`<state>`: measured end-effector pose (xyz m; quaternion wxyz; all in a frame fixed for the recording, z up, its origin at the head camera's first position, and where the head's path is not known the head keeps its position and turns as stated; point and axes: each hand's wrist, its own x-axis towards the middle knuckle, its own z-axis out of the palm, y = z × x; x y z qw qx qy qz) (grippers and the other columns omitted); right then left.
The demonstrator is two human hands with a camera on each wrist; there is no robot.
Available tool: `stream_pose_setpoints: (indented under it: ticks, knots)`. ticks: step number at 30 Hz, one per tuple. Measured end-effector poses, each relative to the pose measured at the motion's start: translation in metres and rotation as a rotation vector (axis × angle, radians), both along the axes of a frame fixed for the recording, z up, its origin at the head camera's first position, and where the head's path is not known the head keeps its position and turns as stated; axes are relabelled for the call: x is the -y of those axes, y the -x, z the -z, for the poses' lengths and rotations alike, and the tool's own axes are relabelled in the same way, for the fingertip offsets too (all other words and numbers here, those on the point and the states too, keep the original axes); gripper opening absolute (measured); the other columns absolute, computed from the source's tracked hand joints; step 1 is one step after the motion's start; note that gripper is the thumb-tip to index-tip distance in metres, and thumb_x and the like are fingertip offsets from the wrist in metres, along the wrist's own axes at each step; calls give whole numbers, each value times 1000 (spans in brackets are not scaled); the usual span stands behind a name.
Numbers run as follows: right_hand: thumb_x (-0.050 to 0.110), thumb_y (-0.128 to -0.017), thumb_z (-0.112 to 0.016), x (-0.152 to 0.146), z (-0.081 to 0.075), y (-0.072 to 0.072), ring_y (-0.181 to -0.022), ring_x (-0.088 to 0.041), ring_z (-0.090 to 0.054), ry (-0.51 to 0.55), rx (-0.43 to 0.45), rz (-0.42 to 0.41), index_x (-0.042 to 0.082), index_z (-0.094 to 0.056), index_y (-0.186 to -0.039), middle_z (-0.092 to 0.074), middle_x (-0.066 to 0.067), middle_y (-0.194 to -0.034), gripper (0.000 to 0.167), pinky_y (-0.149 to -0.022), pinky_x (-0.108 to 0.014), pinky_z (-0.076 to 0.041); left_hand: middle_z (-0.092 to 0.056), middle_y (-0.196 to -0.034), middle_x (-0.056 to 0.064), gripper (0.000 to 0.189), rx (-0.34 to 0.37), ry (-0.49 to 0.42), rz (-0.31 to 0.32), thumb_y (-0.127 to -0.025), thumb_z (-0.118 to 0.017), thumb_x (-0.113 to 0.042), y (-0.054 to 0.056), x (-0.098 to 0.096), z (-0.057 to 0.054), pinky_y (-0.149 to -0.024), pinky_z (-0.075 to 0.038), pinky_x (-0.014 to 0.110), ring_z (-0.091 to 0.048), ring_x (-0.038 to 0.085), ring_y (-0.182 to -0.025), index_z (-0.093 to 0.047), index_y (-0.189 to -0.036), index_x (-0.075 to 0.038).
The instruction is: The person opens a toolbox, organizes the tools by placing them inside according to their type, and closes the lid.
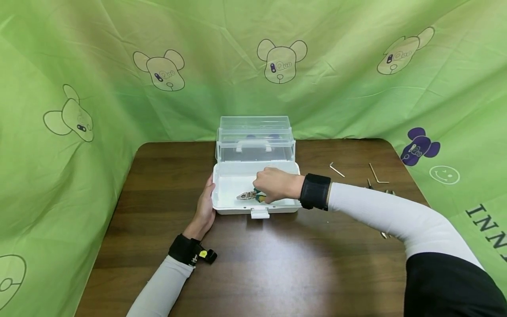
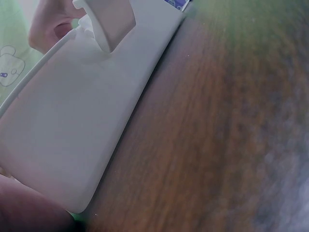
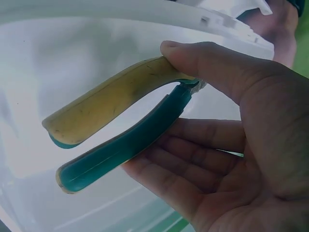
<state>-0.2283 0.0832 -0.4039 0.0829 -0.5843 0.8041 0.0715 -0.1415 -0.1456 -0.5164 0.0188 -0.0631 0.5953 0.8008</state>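
Head: pliers (image 1: 247, 195) over box floor (image 1: 231, 187)

Pliers (image 1: 247, 195) mid-frame in head view, metal nose pointing L, inside the box; R hand (image 1: 277, 184) grips the yellow/green handles, which stand apart, ends to lower L in R wrist view. Can't tell if nose touches box floor. Box (image 1: 233, 211): white plastic, upright, ctr of frame, clear lid (image 1: 257, 152) open at back, white latch (image 1: 259, 213) at front mid. L hand (image 1: 205, 204) holds its L side.
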Motion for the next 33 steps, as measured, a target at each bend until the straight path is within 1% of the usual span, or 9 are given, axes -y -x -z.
stream_pose_setpoints:
  ticks: [5, 9, 13, 18, 22, 29, 33]
  knots:
    - [9, -82, -80, 6, 6, -1, -65, -13, -31, -40, -3, -11, 18, -41, -69, -39, 5, -67, 42, -65, -32, -33, -8, -178, 3, 59, 8, -3, -9, -114, -22, -19, 0, 0, 1, -131, -6, 43, -4, 19, -163, -9, -172, -12]
    - [8, -83, -78, 9, 13, -1, -64, -12, -29, -50, 3, -2, 18, -38, -67, -36, 5, -66, 43, -64, -32, -33, -7, -178, 4, 59, -3, -11, -4, -114, -21, -19, 0, 0, 1, -131, -5, 42, -3, 19, -163, -8, -171, -11]
    - [9, -86, -76, 12, 18, -1, -64, -12, -26, -62, 0, -11, 19, -34, -67, -32, 5, -66, 47, -64, -31, -32, -7, -178, 3, 59, -14, -16, -4, -114, -21, -19, 0, 0, 2, -131, -5, 40, -3, 18, -163, -8, -171, -10]
    - [6, -86, -74, 14, 23, 0, -63, -12, -26, -62, 13, -9, 18, -33, -66, -30, 5, -65, 47, -62, -30, -31, -7, -178, 3, 59, -22, -12, 1, -115, -21, -20, 0, 0, 2, -131, -5, 41, -3, 18, -163, -7, -171, -11]
    - [4, -87, -73, 15, 27, 1, -62, -12, -31, -62, 32, 7, 17, -38, -67, -37, 4, -65, 43, -60, -30, -35, -7, -178, 3, 59, -24, -11, 2, -115, -21, -20, -1, 0, 2, -131, -5, 41, -3, 19, -163, -7, -171, -11]
    - [2, -87, -75, 17, 32, 1, -64, -12, -39, -91, 35, 37, 15, -46, -70, -58, -1, -71, 36, -61, -31, -43, -8, -178, 4, 59, -22, -6, 3, -114, -20, -20, -2, 0, 0, -131, -5, 42, -4, 19, -163, -8, -171, -10]
    - [1, -87, -75, 19, 33, 1, -65, -12, -39, -122, 36, 51, 16, -46, -70, -56, 0, -72, 37, -62, -31, -44, -8, -178, 4, 59, -25, 0, 3, -114, -20, -20, -1, 0, -1, -131, -6, 42, -4, 19, -163, -8, -171, -10]
